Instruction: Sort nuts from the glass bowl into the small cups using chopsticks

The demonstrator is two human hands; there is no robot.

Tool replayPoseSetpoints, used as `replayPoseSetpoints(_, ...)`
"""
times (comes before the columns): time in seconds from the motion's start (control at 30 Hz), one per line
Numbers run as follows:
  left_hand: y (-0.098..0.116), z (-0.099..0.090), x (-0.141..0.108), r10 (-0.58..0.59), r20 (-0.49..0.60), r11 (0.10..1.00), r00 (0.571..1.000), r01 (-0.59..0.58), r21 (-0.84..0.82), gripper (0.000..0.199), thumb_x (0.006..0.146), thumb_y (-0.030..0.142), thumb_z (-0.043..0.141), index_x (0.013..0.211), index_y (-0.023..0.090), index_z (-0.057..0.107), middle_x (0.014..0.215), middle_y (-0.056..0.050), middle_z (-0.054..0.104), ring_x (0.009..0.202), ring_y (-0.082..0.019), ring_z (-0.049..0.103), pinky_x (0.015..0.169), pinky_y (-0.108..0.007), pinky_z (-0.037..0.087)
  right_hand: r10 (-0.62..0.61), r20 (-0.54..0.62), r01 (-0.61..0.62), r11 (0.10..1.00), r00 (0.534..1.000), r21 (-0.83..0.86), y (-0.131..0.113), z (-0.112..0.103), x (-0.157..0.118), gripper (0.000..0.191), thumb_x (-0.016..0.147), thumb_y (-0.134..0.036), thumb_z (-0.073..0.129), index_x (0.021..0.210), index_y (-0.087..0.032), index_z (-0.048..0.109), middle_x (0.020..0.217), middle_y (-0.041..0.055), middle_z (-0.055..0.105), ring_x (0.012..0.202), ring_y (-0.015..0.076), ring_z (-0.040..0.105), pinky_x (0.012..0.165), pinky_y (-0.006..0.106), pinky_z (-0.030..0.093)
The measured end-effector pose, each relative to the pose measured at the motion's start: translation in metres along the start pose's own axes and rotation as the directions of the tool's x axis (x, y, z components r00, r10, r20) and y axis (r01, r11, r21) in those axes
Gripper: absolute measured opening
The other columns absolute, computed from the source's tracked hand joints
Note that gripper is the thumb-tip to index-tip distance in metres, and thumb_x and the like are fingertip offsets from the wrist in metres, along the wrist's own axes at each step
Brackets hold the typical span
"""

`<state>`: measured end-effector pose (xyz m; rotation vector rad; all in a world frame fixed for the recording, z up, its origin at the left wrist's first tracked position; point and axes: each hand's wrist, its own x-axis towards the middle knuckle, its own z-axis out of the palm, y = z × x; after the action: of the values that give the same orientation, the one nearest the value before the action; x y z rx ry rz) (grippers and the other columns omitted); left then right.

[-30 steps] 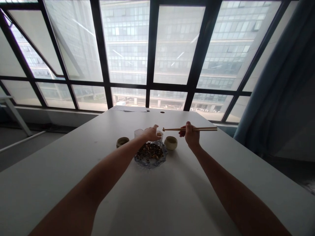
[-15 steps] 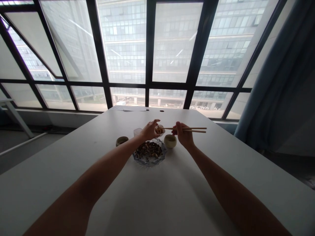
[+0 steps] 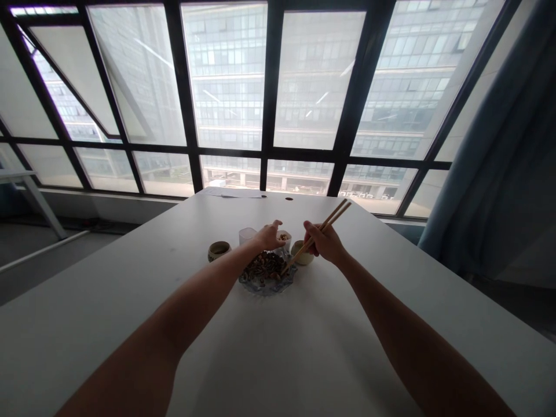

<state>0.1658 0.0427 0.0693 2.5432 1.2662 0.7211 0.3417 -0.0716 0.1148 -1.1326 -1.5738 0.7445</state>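
Observation:
My right hand point(image 3: 326, 242) is closed around a pair of wooden chopsticks point(image 3: 335, 215). They slant down to the left, and their tips touch the dark nuts or seeds point(image 3: 266, 266) near the right side of a scalloped clear glass dish point(image 3: 267, 288). Behind the dish, my left hand point(image 3: 270, 236) grips a small clear cup point(image 3: 285, 245) with light brown pieces in it. The fingers partly hide this cup. Beside the chopsticks stands a pale round cup point(image 3: 304, 256), partly covered by my right hand.
A second clear cup point(image 3: 247, 234) stands behind my left wrist. To its left is a patterned round cup point(image 3: 219, 249) with a dark inside. Papers point(image 3: 234, 192) lie at the far edge of the white table point(image 3: 278, 353), before the windows. A blue curtain point(image 3: 490, 174) hangs at right.
The chopsticks have swung from level, with tips at the held cup, to a slant, with tips down in the glass dish. My left hand has lowered the clear cup and tipped it more upright.

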Motion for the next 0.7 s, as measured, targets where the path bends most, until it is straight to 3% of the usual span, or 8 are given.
replayPoseSetpoints(0.13,0.0,-0.016,-0.019,0.074,-0.019,0.997,0.997,-0.074,0.004,0.058,0.084,0.041,0.069,0.133,0.017,0.053,0.137,-0.016,0.063,0.127,-0.03,0.061,0.105,-0.04,0.05,0.073,0.228,-0.058,0.996,0.971,-0.072,0.001,0.014,-0.005,0.061,0.081,-0.072,0.057,0.053,-0.018,0.058,0.036,-0.0002,0.052,0.028,0.0087,0.044,0.03,0.019,0.033)
replayPoseSetpoints(0.27,-0.009,-0.04,-0.056,0.128,-0.108,0.991,0.986,-0.131,-0.013,0.043,0.091,0.04,0.056,0.127,0.017,0.059,0.131,-0.012,0.067,0.122,-0.027,0.063,0.107,-0.042,0.049,0.059,0.324,-0.053,0.998,0.944,-0.027,0.011,0.038,-0.009,0.06,0.077,-0.076,0.061,0.062,-0.019,0.061,0.046,0.0014,0.062,0.038,0.0128,0.057,0.038,0.022,0.047)
replayPoseSetpoints(0.33,-0.017,-0.049,-0.077,0.122,-0.142,0.99,0.982,-0.13,-0.047,0.04,0.093,0.039,0.052,0.125,0.017,0.061,0.128,-0.012,0.069,0.121,-0.026,0.064,0.106,-0.042,0.049,0.008,0.314,-0.005,1.0,0.949,-0.009,0.016,0.046,-0.01,0.06,0.075,-0.078,0.063,0.064,-0.019,0.061,0.053,0.0025,0.065,0.044,0.0143,0.062,0.043,0.024,0.051)
replayPoseSetpoints(0.5,-0.036,-0.052,-0.122,0.059,-0.204,0.992,0.977,-0.08,-0.094,0.036,0.095,0.041,0.045,0.119,0.021,0.062,0.127,-0.007,0.07,0.12,-0.024,0.065,0.106,-0.041,0.049,-0.056,0.13,0.058,0.998,0.99,-0.015,0.013,0.045,-0.01,0.065,0.079,-0.082,0.053,0.067,-0.018,0.062,0.051,0.0018,0.063,0.041,0.0126,0.058,0.041,0.023,0.047)
replayPoseSetpoints(0.7,-0.039,-0.044,-0.144,0.148,-0.252,0.981,0.956,-0.174,-0.085,0.031,0.095,0.035,0.046,0.116,0.02,0.063,0.127,-0.011,0.069,0.121,-0.024,0.064,0.106,-0.043,0.049,-0.044,0.274,0.079,0.99,0.961,-0.119,-0.009,0.037,-0.016,0.065,0.08,-0.08,0.054,0.064,-0.018,0.061,0.048,0.002,0.06,0.041,0.0132,0.058,0.04,0.023,0.047)
